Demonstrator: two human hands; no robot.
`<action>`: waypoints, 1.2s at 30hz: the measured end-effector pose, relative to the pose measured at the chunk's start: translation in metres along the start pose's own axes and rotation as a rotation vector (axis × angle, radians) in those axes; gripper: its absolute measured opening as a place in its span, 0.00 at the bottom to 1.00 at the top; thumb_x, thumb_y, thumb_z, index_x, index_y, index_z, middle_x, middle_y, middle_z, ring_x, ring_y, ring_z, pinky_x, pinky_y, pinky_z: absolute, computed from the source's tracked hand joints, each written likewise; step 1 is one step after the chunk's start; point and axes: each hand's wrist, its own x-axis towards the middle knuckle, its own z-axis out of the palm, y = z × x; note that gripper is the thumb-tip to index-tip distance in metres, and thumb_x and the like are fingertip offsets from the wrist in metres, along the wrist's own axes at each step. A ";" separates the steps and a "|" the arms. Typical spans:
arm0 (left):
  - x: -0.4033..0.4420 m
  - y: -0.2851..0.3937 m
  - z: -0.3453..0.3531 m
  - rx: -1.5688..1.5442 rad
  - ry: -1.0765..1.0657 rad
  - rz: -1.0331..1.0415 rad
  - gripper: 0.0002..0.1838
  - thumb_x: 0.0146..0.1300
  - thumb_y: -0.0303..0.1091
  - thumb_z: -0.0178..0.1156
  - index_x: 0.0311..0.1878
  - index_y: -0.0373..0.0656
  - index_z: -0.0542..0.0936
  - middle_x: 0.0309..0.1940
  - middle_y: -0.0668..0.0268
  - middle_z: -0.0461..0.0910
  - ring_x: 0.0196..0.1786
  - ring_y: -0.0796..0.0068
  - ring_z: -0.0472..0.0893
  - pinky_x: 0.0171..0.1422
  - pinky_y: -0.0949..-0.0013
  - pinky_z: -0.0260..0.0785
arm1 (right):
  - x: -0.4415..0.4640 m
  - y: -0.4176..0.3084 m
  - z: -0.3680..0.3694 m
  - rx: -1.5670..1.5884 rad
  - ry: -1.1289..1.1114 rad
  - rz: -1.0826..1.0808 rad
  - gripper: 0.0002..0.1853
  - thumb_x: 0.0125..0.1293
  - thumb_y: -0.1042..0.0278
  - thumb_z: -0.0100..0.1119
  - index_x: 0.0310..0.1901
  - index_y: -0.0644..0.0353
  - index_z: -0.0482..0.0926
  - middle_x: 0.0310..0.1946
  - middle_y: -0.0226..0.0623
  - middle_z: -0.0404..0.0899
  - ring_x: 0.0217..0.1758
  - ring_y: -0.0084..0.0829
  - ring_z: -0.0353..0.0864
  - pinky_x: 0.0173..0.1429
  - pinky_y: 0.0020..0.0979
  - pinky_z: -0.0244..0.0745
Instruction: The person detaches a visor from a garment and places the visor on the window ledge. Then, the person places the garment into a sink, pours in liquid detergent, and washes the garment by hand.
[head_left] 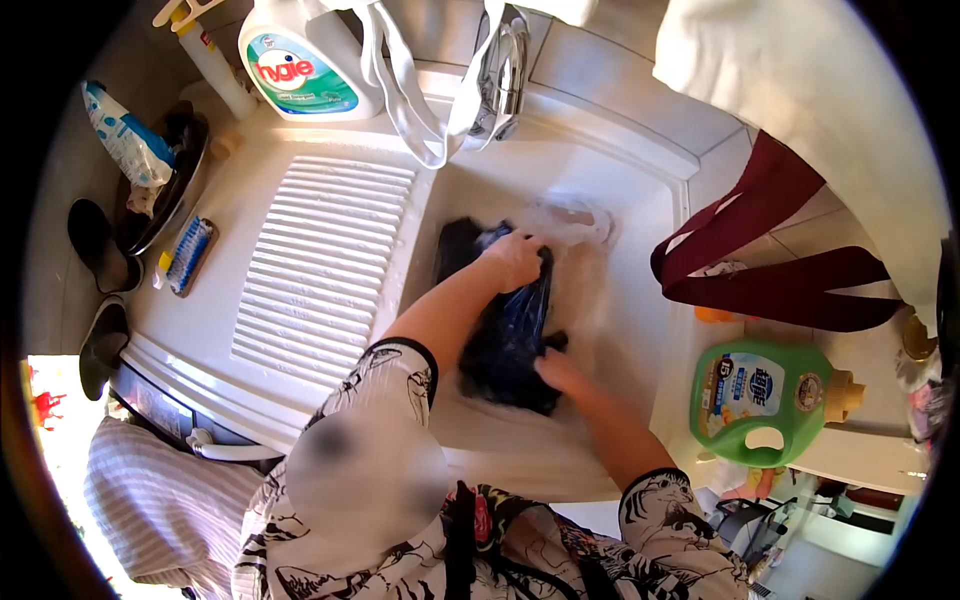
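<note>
A dark navy, wet garment (505, 345) lies bunched in the white sink basin (620, 330). My left hand (515, 260) is closed on its upper part, and a fold stretches down from the fingers. Lower and to the right, my right hand (562, 373) has its fingers curled on the garment's edge; the fingertips are partly hidden. Shallow, slightly cloudy water seems to surround the cloth. Foam or bubbles show near the drain area (580, 215) at the back of the basin.
Left of the basin is a ribbed washboard surface (320, 260), with a blue-bristled brush (188, 258) beyond. A white detergent jug (305, 70) stands behind; a green detergent bottle (760, 403) is at right. White straps hang before the faucet (505, 75); maroon straps (780, 285) hang at right.
</note>
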 end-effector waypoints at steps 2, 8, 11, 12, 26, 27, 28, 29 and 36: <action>-0.004 0.008 0.005 0.251 0.149 0.152 0.15 0.60 0.40 0.52 0.45 0.50 0.84 0.51 0.73 0.78 0.71 0.63 0.55 0.74 0.47 0.41 | -0.001 0.002 0.003 0.019 -0.106 -0.067 0.31 0.65 0.48 0.42 0.57 0.68 0.70 0.56 0.54 0.72 0.57 0.51 0.73 0.61 0.41 0.67; -0.049 0.079 0.069 -0.578 0.049 -0.547 0.38 0.57 0.60 0.55 0.69 0.54 0.63 0.72 0.67 0.54 0.74 0.48 0.44 0.72 0.35 0.38 | 0.050 -0.006 -0.080 0.332 0.790 -0.302 0.29 0.56 0.46 0.62 0.56 0.52 0.73 0.56 0.45 0.72 0.57 0.46 0.70 0.56 0.43 0.68; -0.053 0.092 0.062 -0.456 -0.333 -0.317 0.51 0.52 0.69 0.55 0.74 0.58 0.48 0.76 0.65 0.38 0.73 0.44 0.47 0.69 0.36 0.45 | 0.058 -0.078 -0.092 0.113 0.789 -0.201 0.45 0.49 0.34 0.63 0.69 0.33 0.58 0.73 0.45 0.41 0.74 0.60 0.37 0.66 0.67 0.46; -0.053 0.097 0.065 -0.441 -0.350 -0.247 0.53 0.50 0.70 0.57 0.74 0.57 0.47 0.76 0.65 0.40 0.72 0.45 0.49 0.68 0.37 0.48 | 0.054 -0.095 -0.089 -0.003 0.669 -0.130 0.45 0.48 0.33 0.63 0.69 0.31 0.57 0.74 0.43 0.36 0.75 0.58 0.33 0.65 0.71 0.44; -0.064 0.088 0.085 -0.537 -0.341 -0.295 0.49 0.51 0.71 0.55 0.73 0.58 0.53 0.75 0.60 0.42 0.75 0.51 0.40 0.68 0.29 0.38 | 0.129 -0.030 -0.128 0.528 0.606 -0.104 0.34 0.48 0.59 0.65 0.57 0.66 0.68 0.46 0.52 0.77 0.49 0.52 0.77 0.54 0.41 0.72; -0.061 0.084 0.085 -0.562 -0.379 -0.305 0.50 0.51 0.71 0.54 0.73 0.58 0.53 0.75 0.61 0.41 0.76 0.51 0.37 0.67 0.26 0.35 | 0.105 -0.023 -0.113 0.760 0.674 -0.389 0.36 0.46 0.60 0.66 0.57 0.67 0.67 0.47 0.53 0.77 0.51 0.54 0.76 0.55 0.42 0.71; -0.057 0.080 0.084 -0.573 -0.370 -0.284 0.50 0.51 0.71 0.54 0.73 0.58 0.53 0.75 0.61 0.41 0.76 0.51 0.37 0.67 0.26 0.35 | 0.067 -0.027 -0.110 0.628 0.650 -0.422 0.37 0.45 0.61 0.67 0.59 0.66 0.66 0.47 0.52 0.76 0.52 0.53 0.75 0.56 0.41 0.71; -0.055 0.080 0.083 -0.590 -0.384 -0.298 0.50 0.51 0.71 0.54 0.73 0.58 0.53 0.75 0.61 0.41 0.76 0.51 0.37 0.66 0.24 0.35 | 0.020 -0.035 -0.104 0.500 0.615 -0.444 0.39 0.45 0.62 0.67 0.60 0.65 0.65 0.48 0.52 0.76 0.53 0.52 0.75 0.57 0.40 0.70; -0.058 0.091 0.109 -0.473 -0.267 -0.370 0.48 0.49 0.65 0.59 0.72 0.60 0.55 0.75 0.63 0.43 0.75 0.49 0.41 0.68 0.30 0.42 | -0.010 -0.066 -0.019 -0.136 0.383 -0.216 0.28 0.46 0.58 0.71 0.51 0.53 0.77 0.72 0.33 0.43 0.66 0.59 0.55 0.56 0.71 0.58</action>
